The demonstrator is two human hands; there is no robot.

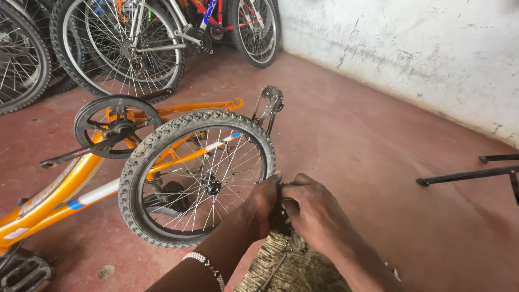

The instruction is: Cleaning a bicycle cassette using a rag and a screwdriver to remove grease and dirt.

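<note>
You get soft, even daylight here, bright on the white wall [411, 54] at far right and flat across the red floor [367, 162]. Shadows stay faint, darkest under the small wheel [197, 178]. No glare. Your hands [292, 208] look slightly soft; the wide lens bends the edges.

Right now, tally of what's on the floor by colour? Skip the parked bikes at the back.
Orange: 1, bike frame lying on its side.
Black: 4, small wheel, chainring, pedal, stand at the right edge.
Silver: 1, derailleur.
Total: 6.
Both hands, left hand and right hand, meet on a small dark part beside the wheel.
</note>
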